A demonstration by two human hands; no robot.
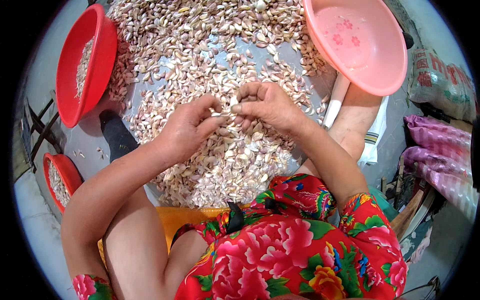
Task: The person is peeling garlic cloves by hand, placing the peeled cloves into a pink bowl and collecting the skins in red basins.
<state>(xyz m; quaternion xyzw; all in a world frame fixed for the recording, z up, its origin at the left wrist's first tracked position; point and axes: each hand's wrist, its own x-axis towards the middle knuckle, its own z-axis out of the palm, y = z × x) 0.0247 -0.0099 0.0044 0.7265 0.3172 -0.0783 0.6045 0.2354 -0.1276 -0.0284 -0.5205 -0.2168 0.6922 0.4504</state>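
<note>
A wide heap of garlic cloves (pixel 230 170), pale with purplish skins, spreads over the grey surface in front of me. Above its middle my two hands almost meet. My right hand (pixel 270 107) pinches a whitish garlic clove (pixel 234 102) between thumb and curled fingers. Facing it, my left hand (pixel 187 127) is closed, its thumb and forefinger drawn together toward the right fingertips. What the left fingers grip is too small to make out. Loose cloves lie right below both hands.
A red basin (pixel 106 60) holding small pieces stands at the far left, with a smaller red bowl (pixel 75 172) nearer. At the far right is a pink basin (pixel 395 75) with a flower print. Sacks (pixel 440 82) and shiny purple-pink bags (pixel 440 150) lie at right. My legs flank the heap.
</note>
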